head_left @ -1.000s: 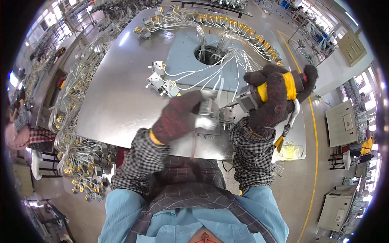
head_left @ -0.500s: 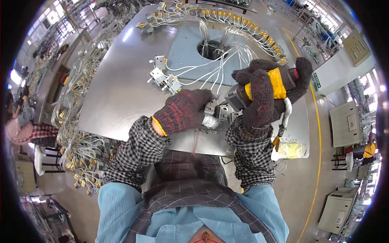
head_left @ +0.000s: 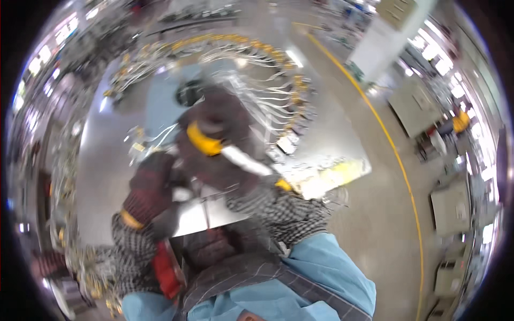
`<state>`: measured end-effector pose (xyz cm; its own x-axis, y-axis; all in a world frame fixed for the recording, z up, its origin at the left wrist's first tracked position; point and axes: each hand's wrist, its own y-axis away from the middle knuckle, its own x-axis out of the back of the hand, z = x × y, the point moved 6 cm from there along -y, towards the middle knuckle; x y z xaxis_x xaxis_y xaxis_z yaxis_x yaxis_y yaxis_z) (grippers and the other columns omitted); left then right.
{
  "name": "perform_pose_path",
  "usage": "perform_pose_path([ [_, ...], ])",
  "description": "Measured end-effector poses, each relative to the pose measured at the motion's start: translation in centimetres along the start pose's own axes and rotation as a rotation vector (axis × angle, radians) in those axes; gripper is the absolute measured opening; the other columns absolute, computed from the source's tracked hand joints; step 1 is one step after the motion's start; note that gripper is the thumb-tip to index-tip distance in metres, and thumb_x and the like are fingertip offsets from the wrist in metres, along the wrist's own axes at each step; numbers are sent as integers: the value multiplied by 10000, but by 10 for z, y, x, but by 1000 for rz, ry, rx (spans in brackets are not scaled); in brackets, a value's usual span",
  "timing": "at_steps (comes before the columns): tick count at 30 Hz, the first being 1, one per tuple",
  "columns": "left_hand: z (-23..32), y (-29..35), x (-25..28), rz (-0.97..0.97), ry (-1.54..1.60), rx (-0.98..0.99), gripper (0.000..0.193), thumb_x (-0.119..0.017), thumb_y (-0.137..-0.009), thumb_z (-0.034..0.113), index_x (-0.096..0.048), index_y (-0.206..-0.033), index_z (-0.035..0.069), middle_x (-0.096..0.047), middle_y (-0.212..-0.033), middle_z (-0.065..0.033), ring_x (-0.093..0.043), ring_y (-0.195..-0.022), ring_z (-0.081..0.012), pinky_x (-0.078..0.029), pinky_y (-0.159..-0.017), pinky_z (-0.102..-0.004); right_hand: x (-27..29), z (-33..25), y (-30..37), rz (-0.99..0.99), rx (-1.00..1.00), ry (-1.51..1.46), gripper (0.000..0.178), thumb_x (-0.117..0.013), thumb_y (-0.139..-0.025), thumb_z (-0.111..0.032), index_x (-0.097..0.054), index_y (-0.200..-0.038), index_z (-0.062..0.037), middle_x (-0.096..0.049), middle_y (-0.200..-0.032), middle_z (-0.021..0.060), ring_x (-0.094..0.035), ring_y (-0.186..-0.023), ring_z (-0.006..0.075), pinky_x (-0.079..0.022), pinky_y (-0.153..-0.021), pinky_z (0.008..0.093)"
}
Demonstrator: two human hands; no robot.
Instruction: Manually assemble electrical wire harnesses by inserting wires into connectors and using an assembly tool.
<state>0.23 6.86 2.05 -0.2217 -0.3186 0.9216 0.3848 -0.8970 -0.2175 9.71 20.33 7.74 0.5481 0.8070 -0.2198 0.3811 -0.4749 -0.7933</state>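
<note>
My right hand (head_left: 231, 115), in a dark knitted glove, is closed around a dark, bulky hand tool with a yellow band (head_left: 203, 140). The tool's exact kind is lost in blur and behind the glove. A white-wrapped cord (head_left: 245, 160) trails from the band toward my right wrist. My left hand (head_left: 151, 184), in a red-black glove, is lower and to the left, close to a small whitish piece (head_left: 182, 194). Motion smears its fingers. Beyond it, small metal-bodied connectors (head_left: 140, 147) on white wires lie on the metal tabletop (head_left: 101, 176).
Several white wires with yellow-ended connectors (head_left: 251, 45) arc around a round hole (head_left: 189, 93) in the table. A yellowish clear packet (head_left: 342, 174) lies at the right edge. Wire bundles (head_left: 96, 267) hang at the left. A red object (head_left: 167, 270) shows beside my apron.
The view has swung, and the table appears shifted left and turned. My right hand has moved inward with the tool, close to my left hand. The red object has come into sight.
</note>
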Motion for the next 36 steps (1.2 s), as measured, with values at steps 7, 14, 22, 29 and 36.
perform_pose_path([
  [7, -26, 8, -9, -85, -286, -22, 587, -796, -703, 303, -582, -1230, 156, -634, -1122, -87, -576, -1124, -356, -468, -918, -451, 0, -19, -4, 23, 133, 125, 578, -788, -729, -117, -590, -1267, -44, -669, -1135, 176, -695, -942, 331, -567, -764, 385],
  [14, -19, -11, -15, -350, -188, 172, 429, -798, -715, 251, -682, -1115, 147, -715, -1009, -94, -675, -957, -320, -544, -809, -430, 6, -17, -1, 22, 139, 249, 616, -800, -716, -147, -581, -1288, -80, -665, -1121, 181, -684, -931, 347, -555, -761, 403],
  [22, -38, -8, -14, -279, 822, 231, 826, -916, -611, 286, -541, -1301, 30, -669, -1164, -82, -643, -1062, -247, -508, -919, -380, 7, -16, -4, -36, 194, 205, 646, -781, -715, -141, -544, -1313, -72, -659, -1078, 167, -679, -893, 361, -552, -729, 404],
  [29, -23, 29, -20, 140, 728, 117, 478, -556, -965, 148, -439, -1396, -22, -586, -1239, -90, -582, -1104, -166, -481, -929, -290, 3, -10, 4, 180, 7, 100, 487, -782, -691, -129, -657, -1153, -41, -688, -930, 121, -678, -727, 239, -549, -633, 342],
  [36, 0, 4, -34, 177, 804, 183, 588, -785, -774, 214, -575, -1284, 12, -638, -993, -55, -611, -915, -122, -512, -822, -305, 35, -20, -28, 197, 18, -153, 615, -714, -822, -116, -385, -1338, -64, -661, -852, 132, -646, -615, 214, -557, -564, 343],
])
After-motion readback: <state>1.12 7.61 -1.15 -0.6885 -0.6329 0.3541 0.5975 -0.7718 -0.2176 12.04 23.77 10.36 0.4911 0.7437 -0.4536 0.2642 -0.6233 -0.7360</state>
